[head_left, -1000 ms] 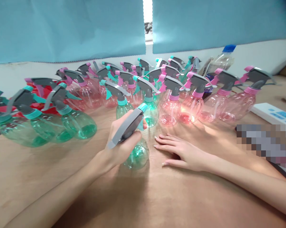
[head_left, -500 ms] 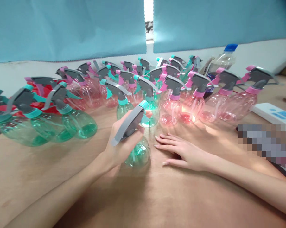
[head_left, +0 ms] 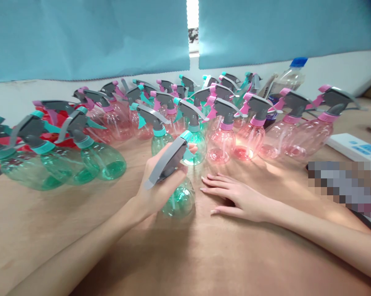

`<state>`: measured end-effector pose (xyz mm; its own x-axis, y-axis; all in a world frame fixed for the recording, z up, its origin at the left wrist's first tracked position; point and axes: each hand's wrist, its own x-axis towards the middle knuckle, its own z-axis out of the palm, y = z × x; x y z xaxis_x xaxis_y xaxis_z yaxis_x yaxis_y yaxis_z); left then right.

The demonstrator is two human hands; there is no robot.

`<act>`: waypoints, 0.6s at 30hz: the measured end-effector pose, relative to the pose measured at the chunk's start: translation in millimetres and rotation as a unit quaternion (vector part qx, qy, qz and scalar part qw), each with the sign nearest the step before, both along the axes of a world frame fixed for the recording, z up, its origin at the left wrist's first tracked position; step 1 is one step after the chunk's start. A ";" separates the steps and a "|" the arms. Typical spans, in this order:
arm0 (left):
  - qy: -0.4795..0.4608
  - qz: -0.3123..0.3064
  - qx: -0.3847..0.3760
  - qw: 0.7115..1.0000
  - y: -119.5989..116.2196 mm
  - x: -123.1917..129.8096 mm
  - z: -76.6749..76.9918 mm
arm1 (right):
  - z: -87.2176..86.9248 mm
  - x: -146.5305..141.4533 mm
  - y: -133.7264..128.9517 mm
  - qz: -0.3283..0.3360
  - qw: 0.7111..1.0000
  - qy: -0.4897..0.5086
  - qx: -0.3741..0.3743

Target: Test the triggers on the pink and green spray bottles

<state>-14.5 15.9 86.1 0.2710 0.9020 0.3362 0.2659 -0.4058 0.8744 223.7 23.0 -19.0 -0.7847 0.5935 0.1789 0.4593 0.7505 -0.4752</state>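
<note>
My left hand [head_left: 154, 181] is wrapped round the neck of a green spray bottle [head_left: 179, 201], below its grey and teal trigger head. The bottle's clear round base shows beneath my fingers, at the table surface; its collar is hidden by the hand. My right hand [head_left: 237, 197] lies flat on the wooden table [head_left: 222, 255], fingers spread, holding nothing, just right of that bottle. Beyond both hands stand a green spray bottle [head_left: 195, 144] and a pink spray bottle [head_left: 221, 144], each with a grey trigger head.
Several green spray bottles [head_left: 103, 160] stand at the left, by red plastic [head_left: 70, 142]. More pink ones [head_left: 311, 135] fill the right and back rows. A blue-capped bottle [head_left: 286, 80] is behind them. At the right lie a white box [head_left: 354, 147] and a blurred-out flat object [head_left: 342, 185].
</note>
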 end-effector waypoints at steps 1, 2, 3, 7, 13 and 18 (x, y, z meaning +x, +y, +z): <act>-0.001 0.001 0.000 1.000 -0.2 0.0 0.0 | -0.2 0.1 0.1 0.000 1.000 0.001 -0.001; -0.002 0.003 0.000 1.000 -0.4 0.1 0.0 | -0.5 0.2 0.2 0.000 1.000 0.003 -0.002; -0.002 0.003 0.000 1.000 -0.6 0.3 0.2 | -0.8 0.3 0.3 0.000 1.000 0.004 -0.004; 0.000 0.001 0.000 1.000 -1.0 1.3 1.0 | -1.8 0.8 0.5 -0.001 1.000 0.007 -0.009; -0.008 0.000 -0.012 1.000 -0.9 1.0 0.8 | -1.5 0.6 0.8 0.000 1.000 -0.006 -0.004; -0.004 0.003 -0.007 1.000 -0.7 1.4 0.8 | -1.2 0.5 0.6 0.002 1.000 0.001 -0.001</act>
